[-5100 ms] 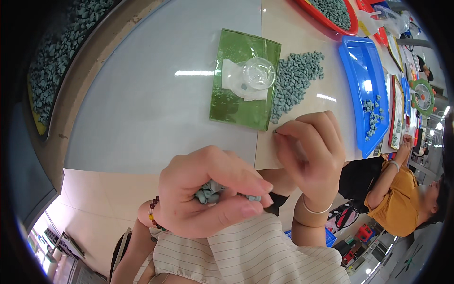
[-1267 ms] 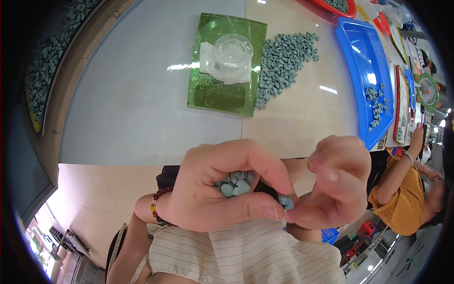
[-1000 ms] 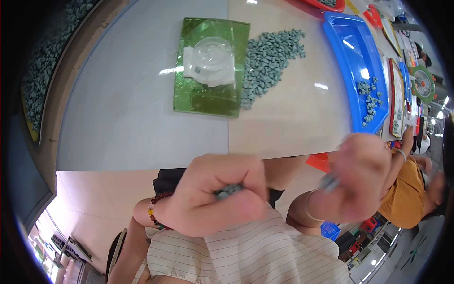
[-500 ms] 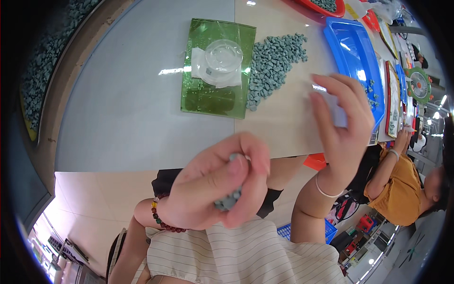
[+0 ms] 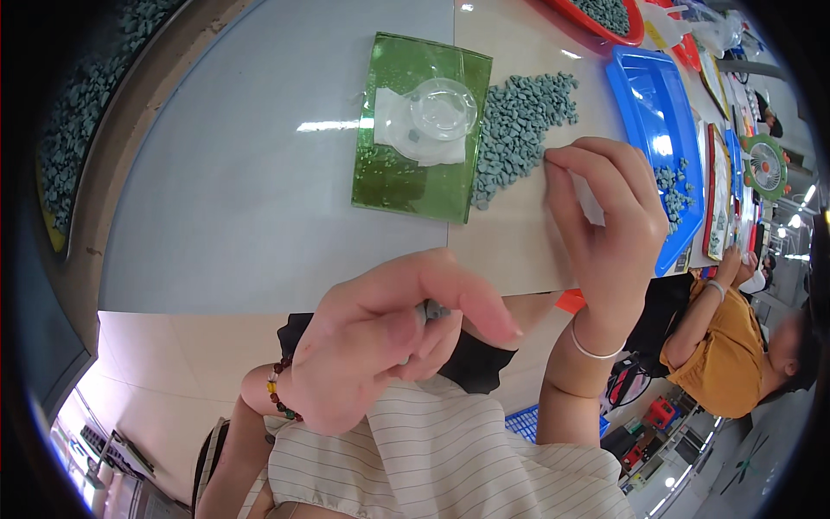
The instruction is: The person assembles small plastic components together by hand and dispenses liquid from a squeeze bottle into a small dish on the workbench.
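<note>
Some stones (image 5: 674, 202) dot the blue tray (image 5: 644, 86)—others, a red basin (image 5: 637, 28).

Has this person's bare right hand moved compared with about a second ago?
Yes: against the loose heap of small blue-green stones, the bare right hand has moved forward and left; its fingertips now appear beside the heap's right edge.

White glare on tabletop (image 5: 225, 221), fisheye-bent edges
</note>
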`<state>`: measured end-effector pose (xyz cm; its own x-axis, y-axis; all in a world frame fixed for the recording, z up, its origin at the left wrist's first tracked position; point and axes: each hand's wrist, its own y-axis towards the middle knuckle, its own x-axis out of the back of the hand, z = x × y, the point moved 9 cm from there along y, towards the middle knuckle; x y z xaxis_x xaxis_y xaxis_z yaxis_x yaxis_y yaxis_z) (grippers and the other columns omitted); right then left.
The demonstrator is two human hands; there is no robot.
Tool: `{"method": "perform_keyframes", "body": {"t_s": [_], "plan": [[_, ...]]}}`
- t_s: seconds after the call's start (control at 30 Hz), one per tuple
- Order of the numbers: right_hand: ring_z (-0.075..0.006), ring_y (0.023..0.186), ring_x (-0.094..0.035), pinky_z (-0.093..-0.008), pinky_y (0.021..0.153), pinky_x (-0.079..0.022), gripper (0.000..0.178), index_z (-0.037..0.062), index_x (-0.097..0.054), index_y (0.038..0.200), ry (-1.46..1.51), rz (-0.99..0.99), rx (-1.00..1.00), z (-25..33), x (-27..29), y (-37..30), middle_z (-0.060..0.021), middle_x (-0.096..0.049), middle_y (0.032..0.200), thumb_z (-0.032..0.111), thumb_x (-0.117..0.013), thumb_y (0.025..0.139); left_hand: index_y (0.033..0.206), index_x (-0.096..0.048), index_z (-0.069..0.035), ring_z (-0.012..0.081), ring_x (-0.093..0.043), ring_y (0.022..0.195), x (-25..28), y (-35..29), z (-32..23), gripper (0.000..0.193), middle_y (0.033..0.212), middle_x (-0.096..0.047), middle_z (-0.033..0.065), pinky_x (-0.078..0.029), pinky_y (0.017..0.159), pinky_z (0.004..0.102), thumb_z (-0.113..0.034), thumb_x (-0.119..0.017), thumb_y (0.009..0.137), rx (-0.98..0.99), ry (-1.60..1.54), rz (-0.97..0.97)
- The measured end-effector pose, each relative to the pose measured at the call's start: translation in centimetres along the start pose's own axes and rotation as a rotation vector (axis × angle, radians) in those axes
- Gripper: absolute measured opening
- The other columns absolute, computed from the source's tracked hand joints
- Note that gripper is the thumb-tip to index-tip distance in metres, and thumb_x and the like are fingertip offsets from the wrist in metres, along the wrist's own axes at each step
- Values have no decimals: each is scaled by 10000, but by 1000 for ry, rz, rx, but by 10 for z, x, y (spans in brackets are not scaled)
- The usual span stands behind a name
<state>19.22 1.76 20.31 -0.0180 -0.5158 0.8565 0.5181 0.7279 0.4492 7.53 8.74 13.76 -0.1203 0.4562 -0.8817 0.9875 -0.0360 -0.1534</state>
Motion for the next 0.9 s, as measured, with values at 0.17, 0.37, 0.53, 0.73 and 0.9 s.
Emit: {"method": "perform_keyframes", "body": {"t_s": [0.17,0.37,0.53,0.73,0.9], "plan": [[-204,675,-546,-266,612,-428,145,-17,-571,759,-36,3,46,1,-1,0,-91,-575,762,-80,-619,638,937,-548,23,56,-373,526,-5,0,-7,189,751,-549,38,-315,509,204,-67,-423,828,-148,175,18],[-186,653,-533,-247,584,-413,169,-23,-573,740,204,-146,-71,15,21,-16,-101,-567,755,-103,-594,593,754,-576,-23,92,-381,566,-19,1,-23,222,660,-487,34,-294,524,202,-190,-477,863,-429,805,33],[-218,652,-545,-268,580,-434,215,-2,-600,742,143,-172,-141,-4,23,-21,-100,-573,761,-92,-608,547,760,-574,-17,88,-388,582,-19,2,-25,216,646,-483,31,-304,532,208,-186,-476,854,-421,798,39],[-203,636,-523,-278,542,-412,252,3,-613,734,291,-28,19,24,3,-17,-77,-554,730,-80,-632,497,803,-579,-14,118,-441,583,-11,2,-21,101,719,-521,41,-345,543,237,-44,-483,803,-326,641,56],[-203,624,-511,-278,519,-409,234,15,-601,715,199,17,62,35,-10,-15,-73,-536,709,-82,-635,505,775,-554,-21,89,-394,564,-10,-3,-22,145,685,-486,31,-313,524,209,-130,-475,829,-317,616,-14]]}}
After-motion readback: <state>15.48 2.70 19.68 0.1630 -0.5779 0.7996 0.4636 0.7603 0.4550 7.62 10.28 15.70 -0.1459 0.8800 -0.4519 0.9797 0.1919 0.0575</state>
